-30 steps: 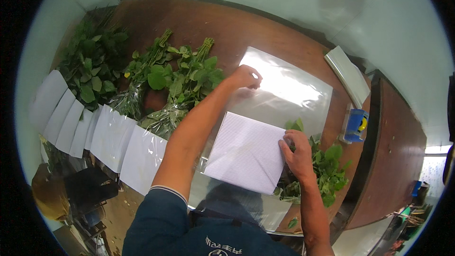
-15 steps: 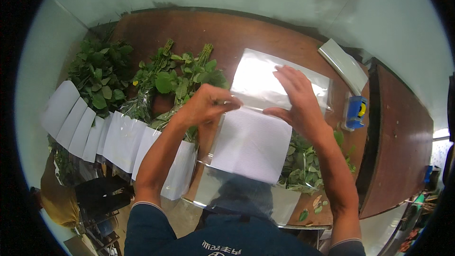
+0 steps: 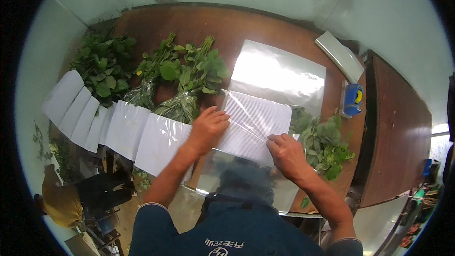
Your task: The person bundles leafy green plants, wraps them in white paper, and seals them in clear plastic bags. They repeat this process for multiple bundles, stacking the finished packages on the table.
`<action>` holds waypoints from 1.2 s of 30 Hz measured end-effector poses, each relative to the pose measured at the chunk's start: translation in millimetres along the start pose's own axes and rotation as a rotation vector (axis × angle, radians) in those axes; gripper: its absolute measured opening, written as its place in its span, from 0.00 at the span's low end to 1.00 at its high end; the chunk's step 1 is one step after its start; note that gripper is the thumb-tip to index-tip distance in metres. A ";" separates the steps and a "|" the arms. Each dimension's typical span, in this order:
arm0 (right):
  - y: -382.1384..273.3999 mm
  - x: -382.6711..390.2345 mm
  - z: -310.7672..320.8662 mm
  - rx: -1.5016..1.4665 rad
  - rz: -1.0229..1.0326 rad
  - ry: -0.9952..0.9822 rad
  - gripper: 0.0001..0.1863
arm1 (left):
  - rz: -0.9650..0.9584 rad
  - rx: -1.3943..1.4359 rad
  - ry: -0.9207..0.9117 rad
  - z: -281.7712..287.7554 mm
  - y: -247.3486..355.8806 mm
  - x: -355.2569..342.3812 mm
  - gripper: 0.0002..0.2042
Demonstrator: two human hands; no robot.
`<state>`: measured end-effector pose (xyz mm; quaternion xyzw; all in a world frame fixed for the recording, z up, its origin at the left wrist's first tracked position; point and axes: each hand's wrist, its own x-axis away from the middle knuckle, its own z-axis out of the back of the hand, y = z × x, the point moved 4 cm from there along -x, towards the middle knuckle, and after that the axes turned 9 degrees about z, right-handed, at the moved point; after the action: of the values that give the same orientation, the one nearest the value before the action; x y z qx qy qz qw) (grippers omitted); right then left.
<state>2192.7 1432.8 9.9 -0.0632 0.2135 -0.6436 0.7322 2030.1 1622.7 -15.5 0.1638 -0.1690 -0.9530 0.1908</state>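
Note:
A white corrugated paper sheet (image 3: 253, 114) lies on the table in front of me, with clear plastic film (image 3: 260, 125) over it. My right hand (image 3: 286, 154) pinches the film near the sheet's lower right part, and creases fan out from its fingertips. At the sheet's left edge rests my left hand (image 3: 208, 129), fingers stretched out and pressing on it. Leafy green stems (image 3: 327, 147) stick out on the right, just beyond my right hand. Whatever lies beneath the paper is hidden.
Shiny film sheets (image 3: 279, 73) lie behind the paper. A blue tape dispenser (image 3: 352, 99) and a film roll (image 3: 340, 56) are at the right. Leafy bunches in white wraps (image 3: 125, 130) line the left side. Another person (image 3: 64, 194) is at lower left.
Both hands have come down toward me, and the film is now drawn taut across the paper. My left hand has flattened at the left edge; my right has gone from spread to pinching.

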 end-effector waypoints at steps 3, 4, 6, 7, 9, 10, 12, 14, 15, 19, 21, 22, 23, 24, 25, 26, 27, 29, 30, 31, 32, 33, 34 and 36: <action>-8.9 10.5 -22.6 -0.003 -0.074 0.077 0.12 | 0.025 0.016 -0.007 -13.9 58.3 12.5 0.16; -12.1 8.2 -25.0 0.004 -0.076 0.103 0.11 | -0.003 0.043 0.017 -19.5 69.9 14.1 0.15; -17.3 8.5 -27.8 0.030 -0.095 0.146 0.10 | -0.030 0.051 0.026 -43.9 72.5 16.1 0.14; -19.3 8.7 -31.3 0.036 -0.089 0.139 0.10 | -0.044 0.056 0.030 -53.2 71.0 19.9 0.13; -21.3 13.0 -40.2 0.053 -0.098 0.123 0.09 | -0.041 0.076 0.045 -54.1 72.0 19.4 0.12; -21.3 12.9 -43.8 0.056 -0.092 0.124 0.09 | -0.041 0.086 0.052 -54.9 71.8 17.6 0.12; -21.2 12.1 -48.1 0.065 -0.092 0.126 0.07 | -0.056 0.090 0.059 -59.7 71.4 19.8 0.12; -25.4 11.8 -53.8 0.053 -0.103 0.140 0.07 | -0.062 0.079 0.054 -63.0 70.1 24.3 0.12; -26.2 12.9 -55.5 0.037 -0.104 0.163 0.07 | -0.061 0.092 0.040 -65.2 68.3 25.8 0.12; -53.2 36.9 -53.9 -0.124 -0.102 0.267 0.12 | -0.052 0.136 0.022 -65.6 67.5 24.1 0.12; -62.8 48.7 -67.8 -0.174 -0.130 0.227 0.24 | -0.042 0.149 0.021 -65.6 69.6 22.2 0.12; -55.0 53.6 -73.9 -0.115 -0.187 0.226 0.26 | -0.036 0.155 0.022 -65.7 70.9 21.3 0.12; -45.6 55.9 -79.0 -0.059 -0.239 0.228 0.28 | -0.041 0.142 0.013 -63.8 72.3 20.7 0.12; -36.2 57.7 -83.6 -0.004 -0.292 0.230 0.31 | -0.033 0.151 0.009 -62.3 73.3 20.2 0.12; -23.5 61.1 -87.8 -0.065 -0.351 0.242 0.33 | -0.026 0.160 0.005 -61.3 74.4 19.6 0.12; -15.0 61.4 -85.0 -0.196 -0.449 0.307 0.34 | -0.021 0.168 0.004 -60.6 73.7 18.1 0.11; -7.8 62.5 -83.0 -0.329 -0.545 0.373 0.34 | -0.003 0.181 0.010 -60.1 74.4 19.4 0.11; 4.4 59.7 -70.0 -0.790 -0.830 0.606 0.29 | 0.041 0.203 0.029 -59.3 74.7 25.4 0.10; 13.4 62.1 -64.6 -0.966 -0.949 0.692 0.27 | 0.048 0.204 0.024 -59.7 75.8 24.8 0.10; 25.0 67.0 -60.2 -1.144 -1.065 0.778 0.24 | 0.056 0.204 0.020 -58.9 75.5 24.3 0.10; 35.4 71.7 -56.3 -1.321 -1.175 0.865 0.22 | 0.061 0.205 0.018 -59.0 75.0 23.3 0.10; 44.2 76.3 -47.8 -1.323 -1.239 0.962 0.17 | 0.063 0.217 0.019 -59.7 75.0 22.8 0.10; 55.8 92.1 -48.0 -1.303 -1.227 1.027 0.16 | 0.064 0.228 0.020 -60.2 74.4 23.4 0.10; 81.9 135.2 -48.3 -1.262 -1.190 1.164 0.14 | 0.066 0.236 0.017 -60.8 75.1 21.0 0.10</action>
<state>2259.5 1323.9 -95.0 -0.2094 0.7652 -0.6029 -0.0850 2057.7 1532.8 -45.8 0.1877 -0.2836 -0.9183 0.2028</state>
